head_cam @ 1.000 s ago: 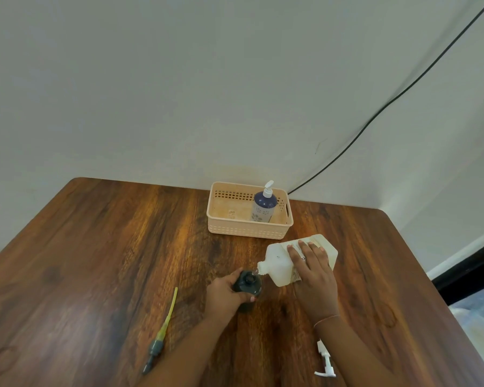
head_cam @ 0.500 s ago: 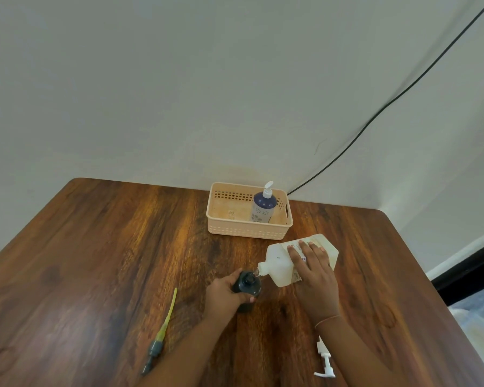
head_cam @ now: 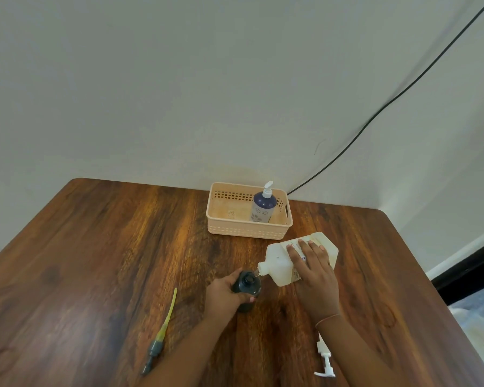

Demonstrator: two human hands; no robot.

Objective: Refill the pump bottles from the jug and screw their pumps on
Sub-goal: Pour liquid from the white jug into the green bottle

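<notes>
A dark pump bottle [head_cam: 247, 286] stands open-necked on the wooden table [head_cam: 101, 252], and my left hand [head_cam: 224, 296] grips its side. My right hand [head_cam: 315, 277] holds a white jug [head_cam: 277, 265] tipped on its side, spout right at the bottle's mouth, a thin clear stream running in. A dark pump with a yellow tube [head_cam: 162, 331] lies on the table to the left. A white pump [head_cam: 324, 358] lies near my right forearm. A blue pump bottle [head_cam: 263, 205] with a white pump on top stands in the beige basket [head_cam: 246, 233].
The basket sits at the table's far edge against a pale wall. A black cable [head_cam: 375, 118] runs down the wall behind it. The table's right edge drops to the floor, where something pale [head_cam: 478, 322] lies.
The jug has stayed tipped over the dark bottle throughout; both hands hold nearly the same positions.
</notes>
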